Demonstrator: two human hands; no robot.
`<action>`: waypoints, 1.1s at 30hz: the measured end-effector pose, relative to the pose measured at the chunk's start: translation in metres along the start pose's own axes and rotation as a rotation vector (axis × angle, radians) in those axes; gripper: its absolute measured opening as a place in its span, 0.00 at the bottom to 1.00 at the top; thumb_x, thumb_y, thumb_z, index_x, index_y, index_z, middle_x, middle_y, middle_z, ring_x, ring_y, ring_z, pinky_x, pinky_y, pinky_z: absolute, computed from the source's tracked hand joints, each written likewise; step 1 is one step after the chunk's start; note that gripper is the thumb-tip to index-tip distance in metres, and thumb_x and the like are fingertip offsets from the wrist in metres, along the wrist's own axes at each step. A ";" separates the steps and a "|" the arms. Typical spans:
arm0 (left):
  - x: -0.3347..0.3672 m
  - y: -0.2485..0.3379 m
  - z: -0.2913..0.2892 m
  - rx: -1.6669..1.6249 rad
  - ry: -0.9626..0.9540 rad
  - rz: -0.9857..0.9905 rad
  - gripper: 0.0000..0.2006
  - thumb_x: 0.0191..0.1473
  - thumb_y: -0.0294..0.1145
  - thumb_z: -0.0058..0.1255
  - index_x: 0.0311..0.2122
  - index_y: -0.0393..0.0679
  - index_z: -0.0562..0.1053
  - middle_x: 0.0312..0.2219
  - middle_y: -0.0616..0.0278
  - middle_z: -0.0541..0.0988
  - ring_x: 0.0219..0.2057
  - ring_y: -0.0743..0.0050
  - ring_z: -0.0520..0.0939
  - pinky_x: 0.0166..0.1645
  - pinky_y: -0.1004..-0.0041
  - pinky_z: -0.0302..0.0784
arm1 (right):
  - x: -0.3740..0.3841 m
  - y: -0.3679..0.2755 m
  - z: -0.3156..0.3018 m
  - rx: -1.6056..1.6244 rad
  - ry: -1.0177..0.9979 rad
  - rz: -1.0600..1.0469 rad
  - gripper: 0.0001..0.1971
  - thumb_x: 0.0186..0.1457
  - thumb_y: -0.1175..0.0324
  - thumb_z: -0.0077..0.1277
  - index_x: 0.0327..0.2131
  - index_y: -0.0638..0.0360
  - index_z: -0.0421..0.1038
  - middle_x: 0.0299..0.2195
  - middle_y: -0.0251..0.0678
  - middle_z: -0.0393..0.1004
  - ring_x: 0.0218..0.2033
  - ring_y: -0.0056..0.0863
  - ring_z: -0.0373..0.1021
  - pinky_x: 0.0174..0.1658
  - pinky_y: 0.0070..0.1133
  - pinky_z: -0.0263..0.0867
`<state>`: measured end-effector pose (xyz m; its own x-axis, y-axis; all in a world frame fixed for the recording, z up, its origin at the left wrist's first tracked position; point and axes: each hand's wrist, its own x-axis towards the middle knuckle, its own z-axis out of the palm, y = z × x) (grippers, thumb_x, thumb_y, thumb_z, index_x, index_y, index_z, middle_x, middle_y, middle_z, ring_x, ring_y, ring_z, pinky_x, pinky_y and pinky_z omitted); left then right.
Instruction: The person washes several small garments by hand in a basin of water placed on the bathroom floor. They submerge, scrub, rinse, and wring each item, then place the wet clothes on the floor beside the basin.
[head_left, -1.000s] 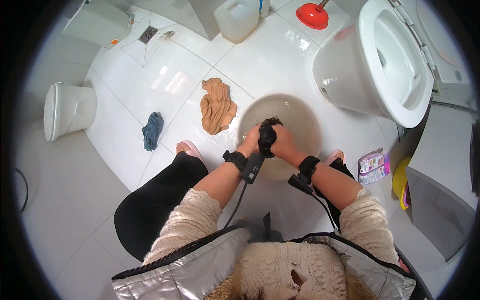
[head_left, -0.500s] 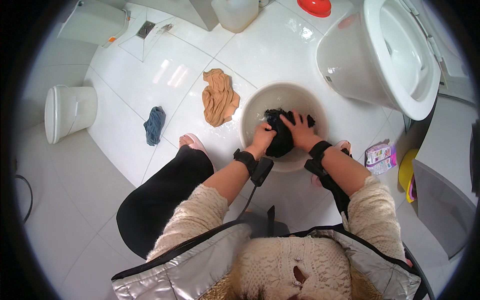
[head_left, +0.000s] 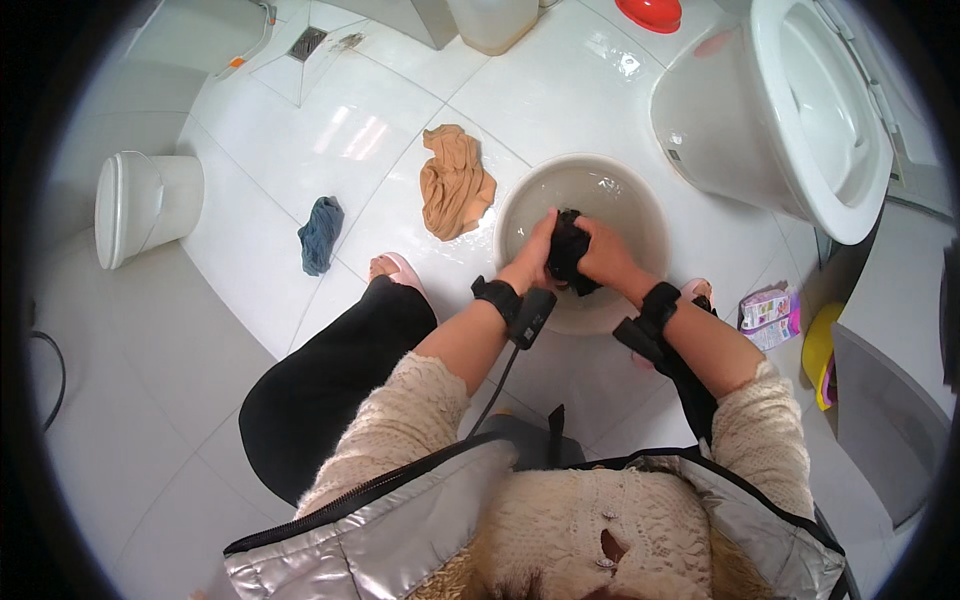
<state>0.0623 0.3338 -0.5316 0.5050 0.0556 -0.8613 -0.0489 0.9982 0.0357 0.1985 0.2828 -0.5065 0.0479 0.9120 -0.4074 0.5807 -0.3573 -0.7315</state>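
Between my two hands a wet-looking black cloth (head_left: pixel 569 247) is squeezed into a bundle over the pale round basin (head_left: pixel 655 215). My left hand (head_left: pixel 534 258) grips its left side, and my right hand (head_left: pixel 611 262) is wrapped round its right side. Water lies in the basin beneath. The cloth's exact kind cannot be made out, and my palms hide part of it. To the left of the basin, a crumpled tan garment (head_left: pixel 452 190) lies on the tiles. Farther left is a small dark blue cloth (head_left: pixel 320 237).
A white toilet (head_left: pixel 720 120) stands right of the basin. Near my right foot lie a purple-and-white packet (head_left: pixel 769 317) and a yellow basin (head_left: pixel 820 350). A lidded white bucket (head_left: pixel 150 210) stands at left. At the back are a translucent jug (head_left: pixel 492 22) and a red bowl (head_left: pixel 650 14).
My hands have drawn together and gathered the black cloth from a spread heap into a tighter, narrower bundle. My right hand's spread fingers have closed round it. The view has shifted slightly.
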 end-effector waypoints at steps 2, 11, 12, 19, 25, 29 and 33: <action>0.009 0.010 -0.011 -0.049 -0.144 -0.002 0.29 0.50 0.58 0.41 0.47 0.43 0.65 0.44 0.52 0.69 0.46 0.59 0.69 0.50 0.57 0.63 | -0.012 -0.030 -0.003 0.053 -0.053 -0.044 0.19 0.36 0.74 0.49 0.38 0.61 0.67 0.35 0.49 0.71 0.38 0.47 0.66 0.41 0.31 0.63; 0.020 -0.015 -0.007 -0.221 -0.110 0.129 0.16 0.52 0.42 0.43 0.37 0.40 0.70 0.32 0.57 0.75 0.31 0.66 0.78 0.38 0.67 0.74 | 0.006 0.002 0.013 0.178 0.215 -0.137 0.16 0.38 0.71 0.53 0.35 0.59 0.66 0.32 0.48 0.70 0.35 0.47 0.66 0.38 0.31 0.62; 0.019 -0.019 0.004 0.009 0.203 0.235 0.15 0.51 0.41 0.44 0.37 0.40 0.69 0.32 0.59 0.75 0.31 0.69 0.78 0.35 0.67 0.74 | 0.012 0.017 0.013 0.187 0.296 -0.109 0.15 0.38 0.72 0.53 0.35 0.59 0.66 0.31 0.48 0.70 0.35 0.47 0.66 0.39 0.31 0.62; 0.021 -0.040 0.013 0.229 0.147 0.465 0.13 0.53 0.39 0.42 0.42 0.47 0.65 0.32 0.64 0.73 0.31 0.70 0.75 0.31 0.67 0.72 | 0.014 0.065 -0.030 -0.258 -0.211 0.066 0.29 0.37 0.76 0.55 0.48 0.55 0.60 0.50 0.53 0.58 0.50 0.48 0.57 0.51 0.32 0.57; 0.052 -0.054 -0.022 0.318 0.226 0.458 0.18 0.55 0.41 0.40 0.50 0.52 0.60 0.42 0.64 0.69 0.45 0.71 0.68 0.45 0.67 0.64 | -0.002 0.032 0.004 -0.519 -0.339 0.166 0.41 0.40 0.70 0.53 0.58 0.45 0.43 0.59 0.51 0.32 0.56 0.64 0.38 0.53 0.50 0.47; 0.055 -0.054 -0.040 0.499 0.312 0.460 0.23 0.56 0.43 0.37 0.56 0.53 0.54 0.52 0.62 0.62 0.53 0.68 0.59 0.54 0.65 0.53 | -0.009 0.040 0.035 -0.610 -0.493 0.286 0.46 0.33 0.60 0.59 0.58 0.45 0.44 0.59 0.50 0.30 0.57 0.65 0.32 0.54 0.52 0.44; 0.049 -0.050 -0.045 0.574 0.344 0.510 0.24 0.56 0.47 0.35 0.57 0.52 0.54 0.55 0.61 0.58 0.55 0.67 0.56 0.54 0.60 0.52 | -0.001 0.064 0.028 -0.499 -0.273 0.183 0.29 0.34 0.68 0.55 0.47 0.53 0.62 0.52 0.51 0.50 0.52 0.57 0.49 0.46 0.46 0.56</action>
<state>0.0510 0.2857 -0.5982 0.2447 0.5859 -0.7726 0.2929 0.7149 0.6349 0.2126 0.2529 -0.5681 0.0115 0.7362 -0.6767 0.8974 -0.3061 -0.3178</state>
